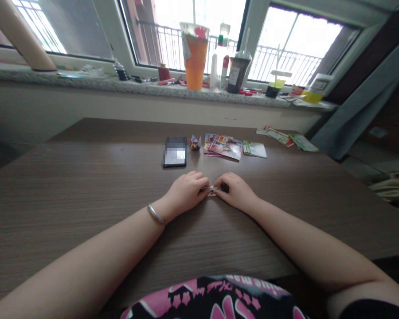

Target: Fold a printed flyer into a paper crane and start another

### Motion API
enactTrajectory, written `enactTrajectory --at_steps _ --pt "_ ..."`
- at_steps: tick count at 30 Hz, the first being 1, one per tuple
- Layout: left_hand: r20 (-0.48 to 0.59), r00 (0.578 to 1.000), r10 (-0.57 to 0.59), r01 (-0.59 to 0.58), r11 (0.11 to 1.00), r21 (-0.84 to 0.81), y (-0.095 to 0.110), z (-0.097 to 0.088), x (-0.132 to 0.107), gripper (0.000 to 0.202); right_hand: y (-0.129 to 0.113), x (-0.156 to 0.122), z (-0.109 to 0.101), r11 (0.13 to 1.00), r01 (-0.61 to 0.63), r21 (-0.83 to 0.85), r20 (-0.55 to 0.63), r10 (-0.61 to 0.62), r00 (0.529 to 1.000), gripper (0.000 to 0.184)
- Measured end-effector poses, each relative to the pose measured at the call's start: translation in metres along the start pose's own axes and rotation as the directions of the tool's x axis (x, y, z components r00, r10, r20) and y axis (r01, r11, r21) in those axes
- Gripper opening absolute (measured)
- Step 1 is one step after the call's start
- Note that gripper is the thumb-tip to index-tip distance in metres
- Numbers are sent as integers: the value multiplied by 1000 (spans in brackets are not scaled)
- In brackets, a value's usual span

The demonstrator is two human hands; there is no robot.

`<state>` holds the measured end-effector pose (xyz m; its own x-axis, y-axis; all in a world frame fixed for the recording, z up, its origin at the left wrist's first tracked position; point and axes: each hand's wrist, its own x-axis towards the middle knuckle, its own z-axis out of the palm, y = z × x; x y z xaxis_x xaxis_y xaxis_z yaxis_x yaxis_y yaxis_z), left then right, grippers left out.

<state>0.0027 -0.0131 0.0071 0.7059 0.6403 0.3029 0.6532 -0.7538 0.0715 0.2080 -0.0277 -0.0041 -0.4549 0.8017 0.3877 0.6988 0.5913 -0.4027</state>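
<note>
Both hands rest on the brown wooden table [86, 186], knuckles up, fingers curled. My left hand [185, 192], with a silver bangle [156, 214] on its wrist, and my right hand [236, 191] pinch a small folded piece of paper [212, 189] between them. Only a thin edge of that paper shows between the fingertips. Further back lie a small folded paper figure [194, 142], a pile of colourful printed sheets [223, 146] and a phone [175, 152].
A white-green card [255, 149] and more leaflets [279, 135] lie at the back right of the table. The stone windowsill [136, 86] holds an orange cup [195, 57], a dark drink cup [236, 71], bottles and small clutter. A cardboard tube [20, 35] leans at far left.
</note>
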Motion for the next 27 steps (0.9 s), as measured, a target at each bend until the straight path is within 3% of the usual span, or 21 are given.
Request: enactTrajectory --at_steps 8,27 --pt "0 1000 11 -11 1000 6 0 -1 0 13 1 1 -1 1000 -18 4 6 18 1000 7" --pt "-7 1000 26 -26 1000 -13 1 -1 0 16 -4 3 -4 996 74 41 41 -76 996 13"
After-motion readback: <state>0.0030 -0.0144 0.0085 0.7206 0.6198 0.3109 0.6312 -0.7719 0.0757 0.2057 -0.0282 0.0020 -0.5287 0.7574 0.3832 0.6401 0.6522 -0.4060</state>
